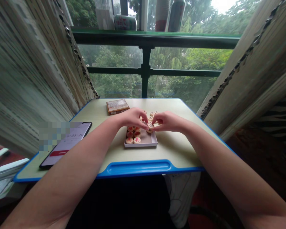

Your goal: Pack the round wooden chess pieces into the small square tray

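Observation:
Chinese chess pieces, round and pale wood, lie in a shallow white box tray. Its left side holds several red-marked pieces in rows. My left hand reaches over the back of the tray, its thumb and fingers closed at a Chinese chess piece. From the other side my right hand pinches the same piece, fingertips close to those of the left. Another piece sits just under it by the tray's right wall. More loose pieces lie on the table behind my hands, partly hidden by them.
A brown patterned box rests at the back left of the blue-edged folding table. A phone showing a timer lies at the left. Curtains hang on both sides of the window, and cans stand on the sill.

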The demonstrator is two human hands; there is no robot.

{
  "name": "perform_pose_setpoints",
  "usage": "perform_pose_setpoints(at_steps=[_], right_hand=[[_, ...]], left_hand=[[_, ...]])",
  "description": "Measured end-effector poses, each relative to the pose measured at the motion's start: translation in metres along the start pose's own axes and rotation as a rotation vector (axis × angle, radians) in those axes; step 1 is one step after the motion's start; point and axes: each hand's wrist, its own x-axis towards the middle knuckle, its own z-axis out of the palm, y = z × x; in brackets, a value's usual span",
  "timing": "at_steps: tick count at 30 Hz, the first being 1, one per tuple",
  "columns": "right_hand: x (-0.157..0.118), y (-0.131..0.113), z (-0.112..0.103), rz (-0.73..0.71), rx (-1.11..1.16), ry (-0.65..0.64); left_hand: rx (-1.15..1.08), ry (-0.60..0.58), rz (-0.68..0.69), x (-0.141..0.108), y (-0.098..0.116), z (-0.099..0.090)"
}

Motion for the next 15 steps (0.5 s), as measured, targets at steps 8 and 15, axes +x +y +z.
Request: perform_pose_setpoints(at_steps=[8, 15], right_hand=[[-0.0006, -0.0075, 0.0005, -0.02, -0.007, -0.071], [0.001, -0.0053, 0.0015, -0.029, 0.028, -0.13]], left_hand=[[0.056, -0.037, 0.082, 0.0024, 0.0049, 0.008], [0.123, -0.031, 0.136, 0.0034, 0.0026, 0.0101]])
